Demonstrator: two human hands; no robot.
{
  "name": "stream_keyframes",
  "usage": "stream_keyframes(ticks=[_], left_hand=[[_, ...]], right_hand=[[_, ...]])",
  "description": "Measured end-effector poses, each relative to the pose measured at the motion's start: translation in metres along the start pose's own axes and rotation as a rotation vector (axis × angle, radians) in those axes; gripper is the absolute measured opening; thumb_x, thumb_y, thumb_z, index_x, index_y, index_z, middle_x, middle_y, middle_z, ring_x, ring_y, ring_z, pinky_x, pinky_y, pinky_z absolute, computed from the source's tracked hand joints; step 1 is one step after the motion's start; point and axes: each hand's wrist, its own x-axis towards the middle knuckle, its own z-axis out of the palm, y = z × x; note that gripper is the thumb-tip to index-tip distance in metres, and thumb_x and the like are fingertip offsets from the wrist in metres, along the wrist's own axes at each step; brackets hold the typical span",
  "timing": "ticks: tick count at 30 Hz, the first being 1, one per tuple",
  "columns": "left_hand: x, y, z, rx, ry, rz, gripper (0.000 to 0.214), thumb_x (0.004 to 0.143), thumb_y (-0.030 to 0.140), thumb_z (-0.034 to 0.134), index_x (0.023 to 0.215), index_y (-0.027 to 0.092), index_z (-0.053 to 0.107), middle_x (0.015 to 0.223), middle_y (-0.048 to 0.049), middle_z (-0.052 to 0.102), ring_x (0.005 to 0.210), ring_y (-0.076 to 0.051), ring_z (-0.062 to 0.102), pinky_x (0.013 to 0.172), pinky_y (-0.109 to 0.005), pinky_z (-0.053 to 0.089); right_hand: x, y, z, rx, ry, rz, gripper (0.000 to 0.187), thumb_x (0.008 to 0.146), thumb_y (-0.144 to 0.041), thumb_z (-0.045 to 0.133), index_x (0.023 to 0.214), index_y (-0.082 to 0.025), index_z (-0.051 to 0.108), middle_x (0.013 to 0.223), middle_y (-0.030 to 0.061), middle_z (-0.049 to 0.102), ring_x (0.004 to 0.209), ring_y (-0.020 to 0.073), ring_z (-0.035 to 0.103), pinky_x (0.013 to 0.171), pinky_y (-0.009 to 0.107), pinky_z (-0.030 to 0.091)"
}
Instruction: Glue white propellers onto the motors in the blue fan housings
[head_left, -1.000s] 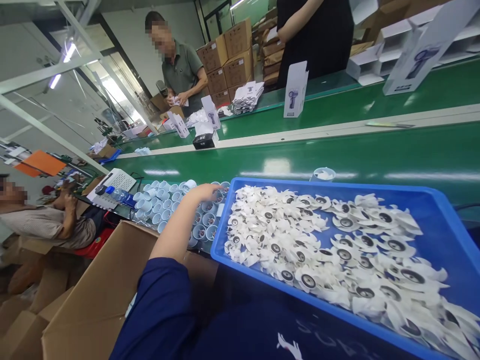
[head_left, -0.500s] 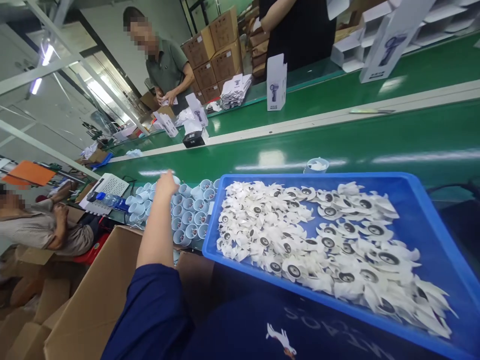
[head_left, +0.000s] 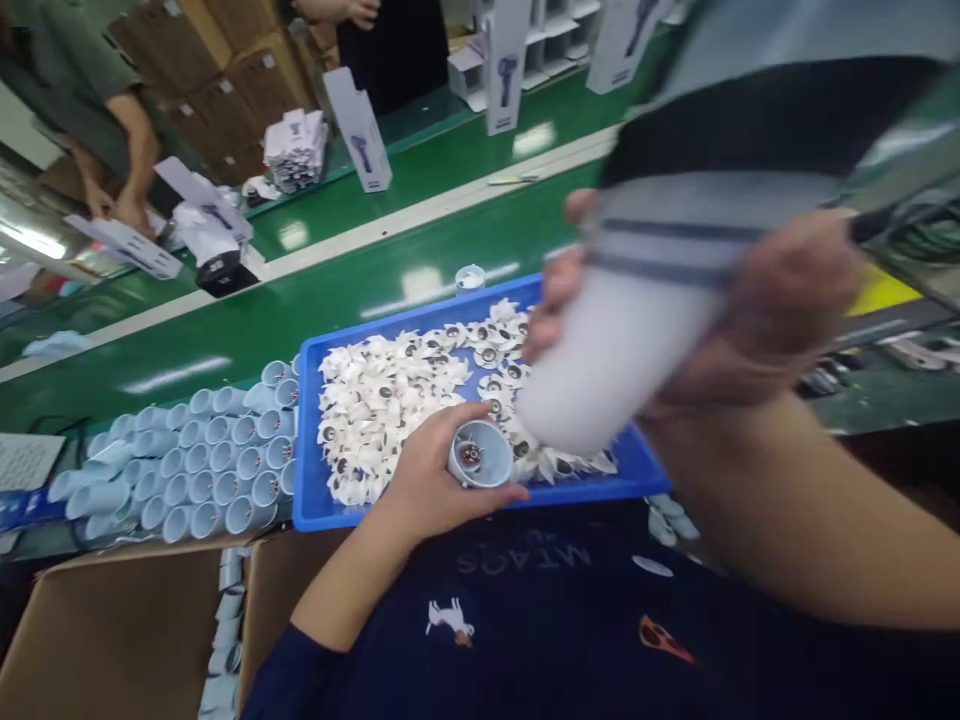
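My left hand (head_left: 427, 480) is closed around a pale blue cup-shaped housing (head_left: 480, 455), its open end facing up, over the near edge of the blue tray (head_left: 311, 505). The tray holds a heap of white fan blades (head_left: 382, 390). My right hand (head_left: 750, 310), raised close to the camera and blurred, grips a large white bottle (head_left: 611, 365) with a grey and dark striped upper part. The bottle's lower end hangs over the right part of the tray.
Rows of pale blue housings (head_left: 187, 455) lie left of the tray. An open cardboard box (head_left: 112, 620) sits at the lower left. The green conveyor belt (head_left: 360, 270) runs behind, with white product boxes (head_left: 358, 130) standing on it. Other people work on the far side.
My left hand came back from the rows of housings with one housing and now holds it over the tray. My right hand with the white bottle has come into view. The camera tilted down.
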Motion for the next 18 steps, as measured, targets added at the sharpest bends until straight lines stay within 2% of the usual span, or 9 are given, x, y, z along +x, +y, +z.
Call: stream_keyframes(ticks=[1,3,6,9,12,15,18], left_hand=[[0.005,0.003,0.006,0.021,0.004,0.021,0.059,0.066,0.042,0.087,0.115,0.023,0.06,0.101,-0.0062,0.072,0.091,-0.025,0.07,0.083,-0.037,0.057],[0.01,0.01,0.011,0.046,0.015,0.067,0.04,0.07,0.038,0.084,0.1,0.023,0.063,0.091,-0.0036,0.071,0.082,-0.022,0.069,0.075,-0.034,0.056],[0.013,0.017,0.012,0.056,0.033,0.112,0.028,0.071,0.033,0.079,0.09,0.022,0.061,0.083,-0.0017,0.068,0.074,-0.019,0.065,0.066,-0.031,0.053],[0.014,0.022,0.013,0.052,0.043,0.136,0.025,0.071,0.031,0.077,0.087,0.022,0.059,0.079,-0.0004,0.065,0.069,-0.016,0.061,0.063,-0.03,0.051],[0.017,0.022,0.016,0.044,0.048,0.162,0.025,0.071,0.03,0.077,0.085,0.022,0.057,0.075,0.0014,0.061,0.065,-0.014,0.056,0.06,-0.028,0.048],[0.019,0.02,0.018,0.039,0.066,0.186,0.027,0.071,0.029,0.077,0.083,0.022,0.054,0.072,0.003,0.056,0.062,-0.012,0.052,0.057,-0.026,0.044],[0.019,0.018,0.02,0.045,0.078,0.183,0.028,0.071,0.029,0.077,0.082,0.022,0.052,0.072,0.003,0.055,0.061,-0.012,0.051,0.056,-0.025,0.043]], right_hand=[[0.0,0.001,0.005,0.109,-0.005,-0.002,0.067,0.049,-0.064,0.085,0.095,-0.027,0.054,0.078,-0.0021,0.059,0.064,0.0179,0.061,0.056,0.032,0.056],[0.0,0.006,0.015,0.237,-0.015,-0.029,0.057,0.052,-0.051,0.09,0.089,-0.027,0.054,0.078,-0.0012,0.062,0.065,0.0197,0.063,0.054,0.033,0.056],[-0.003,0.01,0.022,0.205,-0.053,-0.081,0.049,0.065,-0.063,0.082,0.087,-0.026,0.058,0.075,-0.0004,0.063,0.066,0.0209,0.063,0.055,0.034,0.055],[-0.009,0.01,0.02,0.081,-0.055,-0.073,0.057,0.071,-0.079,0.069,0.078,-0.024,0.061,0.069,-0.0002,0.06,0.063,0.0192,0.061,0.058,0.033,0.055],[-0.012,0.005,0.018,-0.013,-0.005,-0.058,0.066,0.067,-0.089,0.062,0.075,-0.024,0.061,0.069,-0.0001,0.06,0.065,0.0192,0.062,0.06,0.033,0.057],[-0.012,0.002,0.019,-0.028,0.014,-0.068,0.062,0.069,-0.086,0.065,0.076,-0.024,0.061,0.068,-0.0011,0.059,0.066,0.0197,0.062,0.06,0.034,0.056],[-0.012,0.003,0.02,0.03,0.048,-0.106,0.049,0.074,-0.073,0.073,0.088,-0.027,0.063,0.068,-0.0018,0.058,0.065,0.0202,0.062,0.06,0.035,0.055]])
